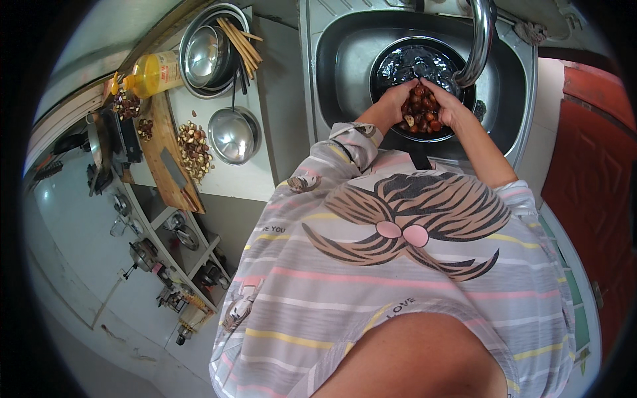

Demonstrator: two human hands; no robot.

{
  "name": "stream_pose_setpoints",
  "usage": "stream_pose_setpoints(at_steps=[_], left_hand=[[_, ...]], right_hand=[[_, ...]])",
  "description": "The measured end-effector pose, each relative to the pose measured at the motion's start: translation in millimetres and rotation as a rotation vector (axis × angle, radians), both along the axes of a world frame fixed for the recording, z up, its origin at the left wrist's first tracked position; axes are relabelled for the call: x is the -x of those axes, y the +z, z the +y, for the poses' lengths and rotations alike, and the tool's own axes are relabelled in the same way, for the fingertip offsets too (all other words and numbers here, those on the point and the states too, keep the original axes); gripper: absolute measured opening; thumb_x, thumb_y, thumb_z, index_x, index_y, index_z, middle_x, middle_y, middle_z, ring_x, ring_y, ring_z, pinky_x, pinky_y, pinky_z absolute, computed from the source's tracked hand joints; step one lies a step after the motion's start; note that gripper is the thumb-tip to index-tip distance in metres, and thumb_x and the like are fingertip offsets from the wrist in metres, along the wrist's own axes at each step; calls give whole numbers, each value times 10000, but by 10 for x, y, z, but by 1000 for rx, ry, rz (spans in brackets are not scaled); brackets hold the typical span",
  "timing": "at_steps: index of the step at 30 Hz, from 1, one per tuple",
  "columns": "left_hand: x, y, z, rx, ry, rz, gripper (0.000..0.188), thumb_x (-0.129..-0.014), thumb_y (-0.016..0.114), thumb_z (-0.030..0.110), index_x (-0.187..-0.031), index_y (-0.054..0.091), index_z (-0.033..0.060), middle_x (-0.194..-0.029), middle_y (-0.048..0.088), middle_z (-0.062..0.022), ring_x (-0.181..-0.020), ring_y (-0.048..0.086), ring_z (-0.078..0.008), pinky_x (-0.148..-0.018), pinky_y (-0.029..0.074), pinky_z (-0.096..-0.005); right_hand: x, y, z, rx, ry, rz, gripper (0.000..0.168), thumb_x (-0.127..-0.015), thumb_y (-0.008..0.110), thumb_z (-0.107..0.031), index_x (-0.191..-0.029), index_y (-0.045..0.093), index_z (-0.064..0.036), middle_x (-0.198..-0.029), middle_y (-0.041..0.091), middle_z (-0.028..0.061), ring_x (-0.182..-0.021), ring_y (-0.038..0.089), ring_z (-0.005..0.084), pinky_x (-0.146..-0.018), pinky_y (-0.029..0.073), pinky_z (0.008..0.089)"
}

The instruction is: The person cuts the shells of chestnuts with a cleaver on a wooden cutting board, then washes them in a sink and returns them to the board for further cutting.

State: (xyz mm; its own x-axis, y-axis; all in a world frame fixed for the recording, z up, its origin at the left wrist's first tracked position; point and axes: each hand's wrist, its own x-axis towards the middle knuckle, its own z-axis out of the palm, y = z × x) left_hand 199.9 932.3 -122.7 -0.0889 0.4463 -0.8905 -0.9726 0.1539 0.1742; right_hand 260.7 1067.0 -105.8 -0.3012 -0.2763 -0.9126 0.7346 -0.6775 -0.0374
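Both my hands are cupped at the near side of a round metal basin [374, 79] that stands in a stainless steel sink [343, 64]. My left hand [396, 101] lies along the left side of a heap of wet brown chestnuts [423, 112], and my right hand [444, 103] along the right side. The thumbs nearly meet above the heap, while the undersides of the hands are hidden. Dark, rippling water [415, 62] fills the far part of the basin. The curved chrome faucet [480, 45] hangs over the basin's right edge.
On the white counter at left lie cut chestnuts [194, 149], a metal bowl [231, 135] and a wooden cutting board [161, 124] with a cleaver [172, 168]. Behind them are stacked metal bowls [203, 54], wooden chopsticks [241, 45] and a yellow oil bottle [154, 74]. A dark scrubber [479, 110] touches the basin's right side.
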Motion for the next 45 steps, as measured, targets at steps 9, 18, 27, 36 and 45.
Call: stream_pose_setpoints(at_steps=[9,18,27,36,45], left_hand=[[-75,78,90,233,185,257,381,-886,672,353,-1042,682,5,-1033,688,-109,-875,664,-211,-807,527,-356],[-123,119,236,350,179,770,197,-884,667,225,-833,703,39,-665,616,-21,-639,615,-150,-569,486,-289],[-177,503,390,572,91,1094,299,-823,728,331,-945,755,60,-970,635,-105,-896,626,-227,-808,489,-331],[-267,793,449,551,60,1100,312,-811,699,339,-965,753,74,-1037,633,-161,-937,647,-295,-838,503,-369],[-515,1211,349,524,160,1144,334,-785,707,393,-955,760,109,-1047,629,-137,-958,647,-295,-846,507,-368]], right_hand=[[-9,-139,-159,-79,-207,34,379,-879,683,-442,-1105,669,-138,-1096,693,72,-998,663,243,-905,528,432],[162,-111,-361,-267,-538,81,232,-894,689,-377,-950,682,-152,-948,685,32,-852,655,196,-760,547,365],[225,201,-435,-348,-729,186,309,-943,631,-335,-1054,625,-46,-970,641,84,-904,623,219,-763,539,362],[67,528,-377,-210,-629,435,286,-971,559,-389,-988,635,-114,-942,653,62,-880,632,213,-820,535,359],[-71,475,-220,-156,-437,633,348,-1011,425,-370,-1057,604,-76,-1101,633,117,-1043,598,278,-961,475,410]])
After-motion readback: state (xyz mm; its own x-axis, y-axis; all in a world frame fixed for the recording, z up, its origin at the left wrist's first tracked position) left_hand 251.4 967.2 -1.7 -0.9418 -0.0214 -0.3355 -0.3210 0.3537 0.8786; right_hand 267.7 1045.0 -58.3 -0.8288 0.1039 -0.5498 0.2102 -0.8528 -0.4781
